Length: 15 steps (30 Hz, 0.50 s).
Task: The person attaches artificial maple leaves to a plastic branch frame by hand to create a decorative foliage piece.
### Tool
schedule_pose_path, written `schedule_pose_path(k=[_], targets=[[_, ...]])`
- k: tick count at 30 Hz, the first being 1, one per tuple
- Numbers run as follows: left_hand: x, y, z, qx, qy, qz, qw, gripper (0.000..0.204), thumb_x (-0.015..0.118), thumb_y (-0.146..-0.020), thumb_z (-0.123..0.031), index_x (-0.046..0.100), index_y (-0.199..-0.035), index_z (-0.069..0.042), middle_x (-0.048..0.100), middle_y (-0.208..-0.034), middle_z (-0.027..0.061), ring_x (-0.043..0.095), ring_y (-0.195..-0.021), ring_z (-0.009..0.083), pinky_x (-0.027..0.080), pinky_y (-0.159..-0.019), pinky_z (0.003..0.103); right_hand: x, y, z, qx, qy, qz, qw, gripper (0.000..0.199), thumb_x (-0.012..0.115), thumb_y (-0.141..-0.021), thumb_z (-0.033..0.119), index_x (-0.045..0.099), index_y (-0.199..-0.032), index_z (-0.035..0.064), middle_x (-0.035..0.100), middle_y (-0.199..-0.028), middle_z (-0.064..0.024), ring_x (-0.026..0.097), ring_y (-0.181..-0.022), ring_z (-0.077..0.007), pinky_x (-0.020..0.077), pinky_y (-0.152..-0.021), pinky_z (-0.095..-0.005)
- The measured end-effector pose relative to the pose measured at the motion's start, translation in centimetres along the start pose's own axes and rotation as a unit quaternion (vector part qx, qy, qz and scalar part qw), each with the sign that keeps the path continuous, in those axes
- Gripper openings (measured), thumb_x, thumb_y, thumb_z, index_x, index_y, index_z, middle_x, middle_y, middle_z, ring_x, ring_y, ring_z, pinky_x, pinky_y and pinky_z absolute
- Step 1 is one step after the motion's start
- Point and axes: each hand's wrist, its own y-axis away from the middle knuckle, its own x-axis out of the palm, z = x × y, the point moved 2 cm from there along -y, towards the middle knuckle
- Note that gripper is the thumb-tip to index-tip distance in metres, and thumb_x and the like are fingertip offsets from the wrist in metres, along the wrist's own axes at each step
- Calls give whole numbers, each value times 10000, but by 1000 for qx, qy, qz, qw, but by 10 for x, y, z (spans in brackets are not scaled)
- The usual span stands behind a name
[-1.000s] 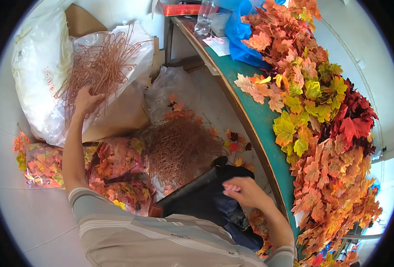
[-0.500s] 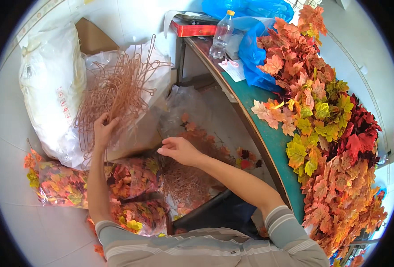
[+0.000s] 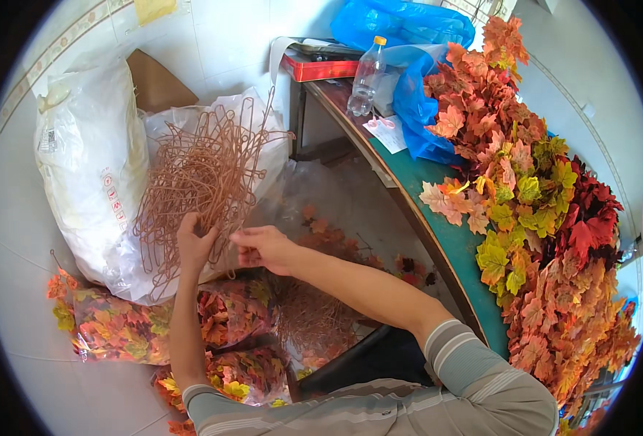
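A tangled bundle of thin brown wire stems (image 3: 201,163), several with looped ends, fans out upward in front of me at the left. Around its lower part my left hand (image 3: 196,243) is closed, thumb toward the right. My right hand (image 3: 267,249) reaches in from the right, its fingertips pinched together at the bundle's lower right edge, on what looks like one stem. The exact grip is partly hidden by the fingers. Behind the bundle stand a full white sack (image 3: 92,174) and a whitish plastic bag (image 3: 263,156).
Clear bags of artificial autumn leaves (image 3: 129,323) lie below my left arm. More brown stems (image 3: 310,320) lie low beneath my right forearm. At the right, a green-topped table (image 3: 438,211) carries heaped leaf sprays (image 3: 547,312), a plastic bottle (image 3: 366,80) and blue bags (image 3: 416,102).
My right hand has moved left and up to the bundle's edge, and its fingers have closed there. My left hand still holds the bundle, which has shifted slightly right in view.
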Motion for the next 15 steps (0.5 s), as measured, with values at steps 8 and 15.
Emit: schedule_pose_path(k=[8, 15], targets=[[-1, -27, 24, -23, -202, -58, 977, 276, 669, -803, -255, 579, -910, -17, 580, -915, 155, 558, -864, 337, 437, -752, 387, -36, 37, 34, -14, -7, 0, 1000, 224, 487, -979, 230, 576, -895, 43, 270, -570, 81, 250, -467, -44, 201, -420, -216], [-12, -34, 87, -122, -305, -97, 940, 350, 566, -874, -358, 582, -1045, -53, 621, -1067, 193, 579, -984, 397, 444, -791, 460, -75, 157, 84, -66, 54, -67, 994, 258, 498, -975, 218, 602, -856, 14, 252, -548, 83, 235, -466, -28, 188, -432, -205]])
